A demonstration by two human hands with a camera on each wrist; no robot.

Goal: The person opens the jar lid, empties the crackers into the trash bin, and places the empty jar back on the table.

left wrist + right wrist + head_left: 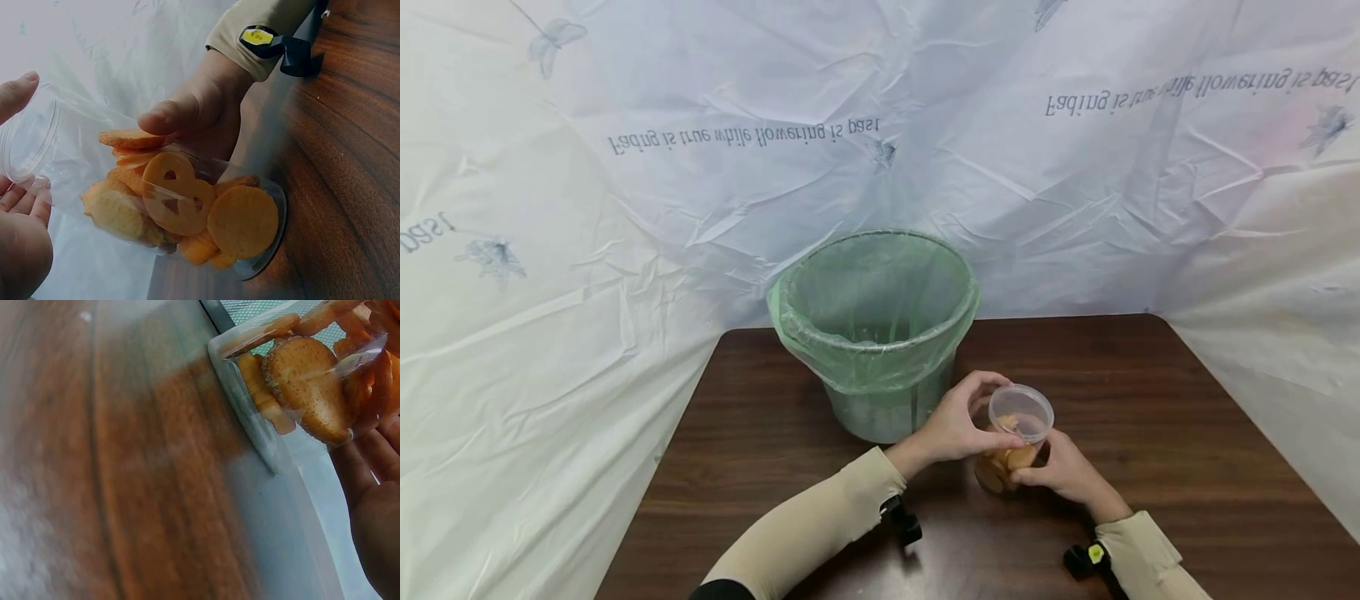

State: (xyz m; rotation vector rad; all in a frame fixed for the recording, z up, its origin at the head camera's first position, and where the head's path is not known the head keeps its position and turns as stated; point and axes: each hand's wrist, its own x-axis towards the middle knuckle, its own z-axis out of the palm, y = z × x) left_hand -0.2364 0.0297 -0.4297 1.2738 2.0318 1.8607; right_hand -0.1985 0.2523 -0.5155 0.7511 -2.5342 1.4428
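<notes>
A clear plastic jar of cookies stands tilted over the table, its base low and its round top leaning right in the head view. My right hand grips the jar's side, thumb toward me. At the top, my left hand holds the clear round lid by its rim, thumb on the near side and fingers on the far side. Round and pretzel-shaped cookies show through the wall in the left wrist view. From the right wrist, a sugared round cookie appears near the jar's base.
A bin lined with a green translucent bag stands behind my left hand. The dark wooden table extends to both sides. White printed plastic sheeting hangs around the back and sides.
</notes>
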